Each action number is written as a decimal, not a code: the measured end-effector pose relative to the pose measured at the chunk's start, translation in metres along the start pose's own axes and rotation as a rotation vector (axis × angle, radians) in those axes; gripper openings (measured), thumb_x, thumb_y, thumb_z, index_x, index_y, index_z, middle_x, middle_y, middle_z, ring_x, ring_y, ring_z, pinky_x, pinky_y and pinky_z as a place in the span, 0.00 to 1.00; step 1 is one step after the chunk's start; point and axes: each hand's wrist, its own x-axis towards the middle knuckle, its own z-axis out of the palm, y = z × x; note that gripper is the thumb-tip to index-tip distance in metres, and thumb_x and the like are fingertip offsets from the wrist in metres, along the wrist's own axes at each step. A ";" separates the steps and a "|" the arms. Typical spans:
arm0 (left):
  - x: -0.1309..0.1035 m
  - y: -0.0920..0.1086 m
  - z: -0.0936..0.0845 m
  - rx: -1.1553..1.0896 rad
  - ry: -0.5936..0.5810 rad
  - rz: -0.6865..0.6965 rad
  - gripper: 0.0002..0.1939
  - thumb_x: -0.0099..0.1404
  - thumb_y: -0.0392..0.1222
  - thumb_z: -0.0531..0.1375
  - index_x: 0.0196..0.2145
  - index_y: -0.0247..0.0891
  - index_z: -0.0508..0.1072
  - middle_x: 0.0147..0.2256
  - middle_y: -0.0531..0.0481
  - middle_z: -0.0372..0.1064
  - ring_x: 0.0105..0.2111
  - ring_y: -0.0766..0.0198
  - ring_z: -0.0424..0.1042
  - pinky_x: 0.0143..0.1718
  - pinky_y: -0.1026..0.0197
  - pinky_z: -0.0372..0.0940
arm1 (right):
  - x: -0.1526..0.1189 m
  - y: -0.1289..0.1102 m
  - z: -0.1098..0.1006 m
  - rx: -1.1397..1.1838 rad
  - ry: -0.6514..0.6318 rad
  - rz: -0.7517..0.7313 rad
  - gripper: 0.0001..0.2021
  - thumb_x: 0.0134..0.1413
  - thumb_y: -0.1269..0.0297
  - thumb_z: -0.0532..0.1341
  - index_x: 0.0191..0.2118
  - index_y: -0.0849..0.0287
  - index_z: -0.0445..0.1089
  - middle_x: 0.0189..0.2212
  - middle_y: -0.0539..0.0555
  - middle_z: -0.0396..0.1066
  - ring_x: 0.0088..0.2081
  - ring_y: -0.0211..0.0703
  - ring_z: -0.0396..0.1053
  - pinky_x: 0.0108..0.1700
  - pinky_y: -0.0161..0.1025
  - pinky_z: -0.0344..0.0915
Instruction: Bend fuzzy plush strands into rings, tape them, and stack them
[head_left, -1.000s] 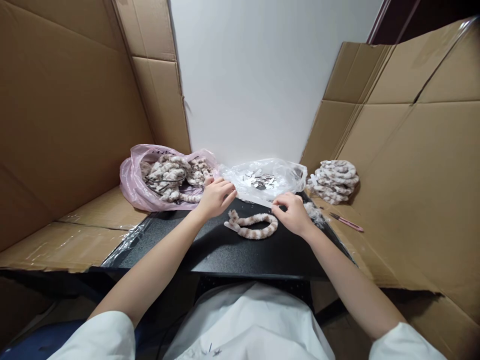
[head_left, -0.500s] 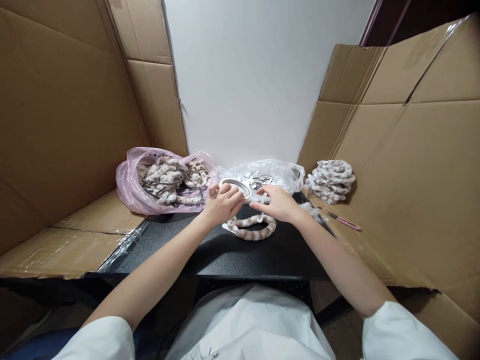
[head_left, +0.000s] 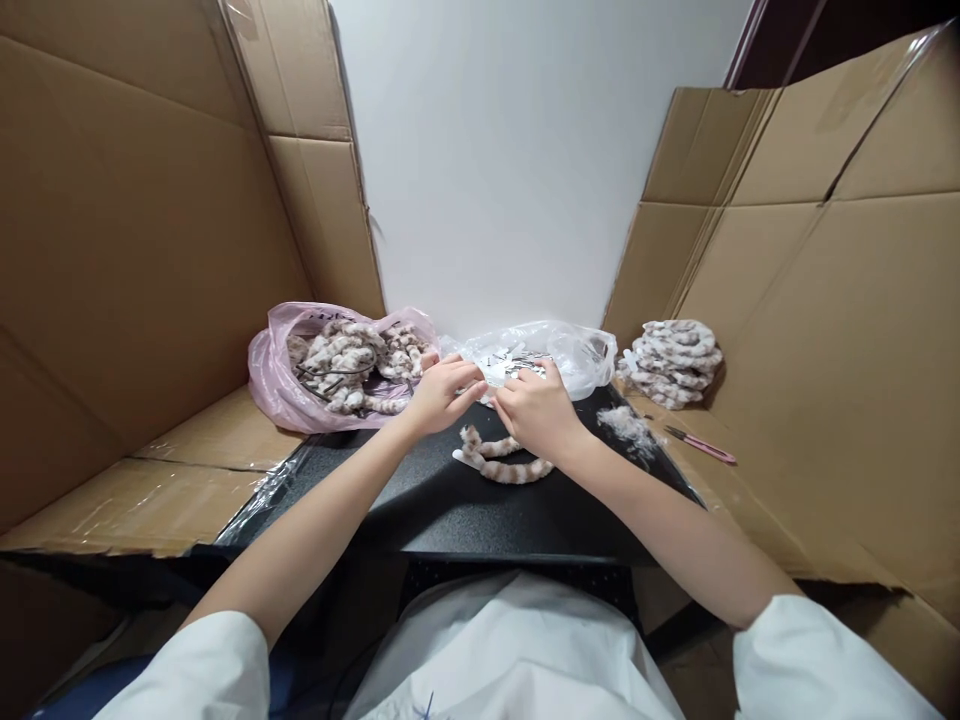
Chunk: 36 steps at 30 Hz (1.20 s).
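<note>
Above the black tabletop, my left hand has its fingers curled round the roll of tape, now mostly hidden behind the fingers. Close beside it, my right hand is closed, thumb and fingertips pinching the end of a pale tape strip that spans the small gap between the hands. Below them a fluffy brown-and-white striped headband lies on the table, its right side covered by my right hand. A white tab sticks out at its left end.
A pink plastic bag of fluffy striped bands stands back left. Behind my hands lies a clear bag with small metal pieces. At right are stacked fluffy bands, fluff and pink-handled snips. Cardboard walls flank the table.
The tape roll has turned out of sight behind my left fingers. My right hand has moved in toward the left and closed on the tape strip. The view has shifted slightly.
</note>
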 end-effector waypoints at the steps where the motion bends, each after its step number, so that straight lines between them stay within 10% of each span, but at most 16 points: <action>1: 0.004 -0.002 -0.004 -0.008 -0.025 0.014 0.20 0.71 0.50 0.45 0.28 0.38 0.67 0.27 0.48 0.68 0.31 0.59 0.61 0.37 0.56 0.54 | 0.002 -0.001 -0.001 -0.020 0.013 0.000 0.18 0.66 0.66 0.47 0.37 0.64 0.74 0.32 0.60 0.75 0.41 0.50 0.67 0.55 0.53 0.45; 8: 0.046 -0.004 -0.010 0.085 -0.105 0.060 0.21 0.71 0.49 0.45 0.25 0.38 0.66 0.26 0.49 0.68 0.34 0.59 0.62 0.40 0.55 0.53 | 0.007 -0.003 -0.008 -0.030 0.072 0.121 0.17 0.63 0.70 0.48 0.38 0.64 0.75 0.34 0.63 0.75 0.42 0.53 0.65 0.53 0.53 0.49; 12: 0.059 -0.024 -0.030 0.173 -0.016 -0.217 0.20 0.72 0.46 0.45 0.27 0.37 0.67 0.28 0.49 0.68 0.33 0.60 0.62 0.38 0.55 0.51 | -0.012 -0.013 -0.016 0.117 0.041 0.142 0.17 0.63 0.67 0.50 0.34 0.61 0.75 0.32 0.62 0.75 0.40 0.52 0.66 0.53 0.53 0.51; 17: 0.020 -0.038 -0.045 0.244 -0.113 -0.182 0.17 0.70 0.49 0.50 0.29 0.37 0.70 0.28 0.50 0.70 0.36 0.59 0.63 0.42 0.53 0.49 | -0.021 0.008 -0.014 0.563 0.012 0.269 0.14 0.62 0.58 0.53 0.34 0.57 0.73 0.35 0.56 0.73 0.42 0.49 0.66 0.52 0.51 0.56; 24: -0.051 -0.028 0.013 0.252 -0.345 -0.313 0.14 0.67 0.47 0.52 0.29 0.38 0.71 0.32 0.47 0.74 0.38 0.56 0.67 0.43 0.54 0.52 | -0.019 0.036 0.027 1.155 0.042 0.388 0.43 0.46 0.63 0.65 0.65 0.50 0.41 0.59 0.62 0.53 0.55 0.49 0.63 0.52 0.49 0.62; 30: -0.066 -0.032 0.020 0.269 -0.415 -0.307 0.12 0.65 0.48 0.54 0.30 0.39 0.70 0.37 0.47 0.74 0.41 0.55 0.69 0.45 0.54 0.53 | 0.001 0.006 0.076 1.223 -0.240 0.402 0.55 0.39 0.65 0.70 0.67 0.55 0.33 0.50 0.62 0.63 0.35 0.40 0.72 0.39 0.41 0.69; 36: -0.067 -0.025 0.011 0.357 -0.307 -0.356 0.10 0.60 0.44 0.57 0.38 0.38 0.70 0.41 0.41 0.71 0.44 0.49 0.68 0.47 0.48 0.55 | 0.021 -0.019 0.105 1.115 -0.156 0.387 0.46 0.41 0.72 0.68 0.64 0.62 0.43 0.28 0.47 0.71 0.29 0.38 0.70 0.35 0.36 0.67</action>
